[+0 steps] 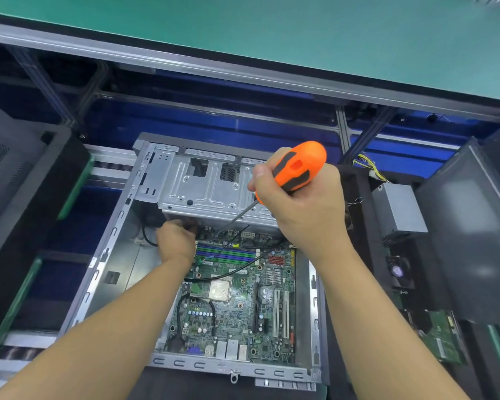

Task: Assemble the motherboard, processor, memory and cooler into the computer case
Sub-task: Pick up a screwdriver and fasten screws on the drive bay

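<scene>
Bench top (272, 39), green, spans the far side, with a metal frame beneath it. Computer case (228, 368) lies open on its side at centre, open face up. Motherboard (237, 313) sits flat inside the case, filling its right half; bare metal floor shows to the left of it. Drive cage (202, 183), silver, bridges the far end of the case, above the board's far edge. Grey power supply (399, 209) rests outside the case to the right, yellow wires trailing far of it.

Right hand (303, 209) is raised over the far right of the case, fingers wrapped tight round the orange-and-black handle of a screwdriver (298, 166). Shaft slants down and left; tip meets the board's far edge, just under the cage. Left hand (176, 241) is at the board's far-left corner, fingers tucked into the shadow beneath the cage; whether they grip anything cannot be told.

Memory slots (225, 254), green and blue, lie just near of the tip. Processor (220, 290) sits mid-board, with no cooler over it. Thin black cable (228, 274) crosses between slots and processor.
</scene>
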Tool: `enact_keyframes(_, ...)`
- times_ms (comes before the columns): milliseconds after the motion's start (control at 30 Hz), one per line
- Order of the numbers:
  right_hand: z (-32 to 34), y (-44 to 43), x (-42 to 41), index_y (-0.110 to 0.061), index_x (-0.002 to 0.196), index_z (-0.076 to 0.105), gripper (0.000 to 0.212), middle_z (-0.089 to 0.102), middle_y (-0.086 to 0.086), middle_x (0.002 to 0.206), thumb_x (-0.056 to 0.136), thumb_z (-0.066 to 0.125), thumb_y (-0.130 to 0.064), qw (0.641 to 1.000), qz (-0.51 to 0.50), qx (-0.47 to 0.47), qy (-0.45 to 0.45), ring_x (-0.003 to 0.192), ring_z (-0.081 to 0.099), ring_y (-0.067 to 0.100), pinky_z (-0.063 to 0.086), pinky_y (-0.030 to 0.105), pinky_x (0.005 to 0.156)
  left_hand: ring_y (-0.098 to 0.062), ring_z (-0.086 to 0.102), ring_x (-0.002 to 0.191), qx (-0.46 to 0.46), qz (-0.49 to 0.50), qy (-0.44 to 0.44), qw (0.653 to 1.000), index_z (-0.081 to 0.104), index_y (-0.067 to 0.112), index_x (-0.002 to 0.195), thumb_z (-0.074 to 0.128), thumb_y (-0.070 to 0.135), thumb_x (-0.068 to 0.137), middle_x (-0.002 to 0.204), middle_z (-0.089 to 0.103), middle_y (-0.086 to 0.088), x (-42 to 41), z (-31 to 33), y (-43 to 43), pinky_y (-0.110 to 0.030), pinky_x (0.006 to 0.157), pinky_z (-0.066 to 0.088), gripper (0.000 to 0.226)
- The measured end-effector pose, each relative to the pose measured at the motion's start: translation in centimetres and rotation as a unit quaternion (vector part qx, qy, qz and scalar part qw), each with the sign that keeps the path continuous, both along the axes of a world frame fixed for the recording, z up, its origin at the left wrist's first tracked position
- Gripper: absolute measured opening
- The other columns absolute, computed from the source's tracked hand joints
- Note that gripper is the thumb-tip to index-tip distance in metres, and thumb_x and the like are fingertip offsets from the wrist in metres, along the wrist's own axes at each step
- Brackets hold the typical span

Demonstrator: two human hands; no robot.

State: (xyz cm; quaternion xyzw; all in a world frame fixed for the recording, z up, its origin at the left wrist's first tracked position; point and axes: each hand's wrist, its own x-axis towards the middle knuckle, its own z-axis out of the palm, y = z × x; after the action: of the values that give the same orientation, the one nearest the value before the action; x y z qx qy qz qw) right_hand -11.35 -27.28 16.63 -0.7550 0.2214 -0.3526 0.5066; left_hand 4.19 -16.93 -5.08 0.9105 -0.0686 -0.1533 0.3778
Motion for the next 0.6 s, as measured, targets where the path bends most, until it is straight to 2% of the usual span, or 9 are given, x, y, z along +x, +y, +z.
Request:
enact_keyframes(167, -0.1, -0.3, 0.0, 0.009, 0.068, 0.062, 0.052, 0.058, 0.025, 0.064, 0.082, 0.059, -0.041, 1.0, -0.007, -0.009, 0.001, 0.063, 0.054, 0.041, 0.046, 0.047, 0.06, -0.03, 0.057, 0.059, -0.001, 0.014, 0.014, 1.0, 0.07, -0.005, 0.077, 0.067, -0.003, 0.081, 0.07, 0.067, -0.025, -0.5, 0.2, -0.5, -0.03, 0.055, 0.042, 0.005)
enact_keyframes(333, -0.1, -0.6, -0.2, 0.007, 0.068, 0.063, 0.05, 0.059, 0.025, 0.066, 0.083, 0.06, -0.04, 1.0, -0.005, -0.002, -0.002, 0.066, 0.057, 0.043, 0.047, 0.049, 0.061, -0.034, 0.061, 0.062, 0.013, -0.023, -0.015, 1.0, 0.069, -0.006, 0.076, 0.07, 0.002, 0.083, 0.069, 0.067, -0.025, -0.8, 0.5, -0.3, -0.034, 0.056, 0.047, 0.011)
enact_keyframes(433, -0.2, -0.7, -0.3, 0.006, 0.068, 0.064, 0.048, 0.06, 0.023, 0.065, 0.083, 0.061, -0.04, 1.0, -0.007, -0.002, -0.004, 0.066, 0.058, 0.043, 0.048, 0.05, 0.062, -0.036, 0.064, 0.068, 0.041, -0.067, -0.037, 0.996, 0.069, -0.007, 0.08, 0.068, 0.003, 0.084, 0.075, 0.068, -0.024, -1.0, 0.7, -0.1, -0.038, 0.063, 0.052, 0.011)
enact_keyframes(533, -0.2, -0.7, -0.4, 0.007, 0.068, 0.064, 0.048, 0.061, 0.024, 0.066, 0.083, 0.061, -0.039, 1.0, -0.005, -0.002, -0.003, 0.066, 0.057, 0.042, 0.047, 0.048, 0.062, -0.035, 0.062, 0.078, 0.081, -0.104, -0.064, 0.989, 0.07, -0.008, 0.084, 0.067, 0.006, 0.084, 0.088, 0.066, -0.024, -1.2, 1.1, 0.1, -0.037, 0.074, 0.049, 0.014)
enact_keyframes(600, -0.1, -0.7, -0.5, 0.008, 0.069, 0.062, 0.05, 0.06, 0.026, 0.067, 0.082, 0.06, -0.04, 1.0, -0.001, -0.003, 0.0, 0.065, 0.055, 0.042, 0.046, 0.046, 0.06, -0.034, 0.06, 0.08, 0.094, -0.118, -0.067, 0.986, 0.07, -0.007, 0.089, 0.068, 0.009, 0.085, 0.095, 0.063, -0.023, -1.2, 1.3, 0.3, -0.036, 0.075, 0.047, 0.016)
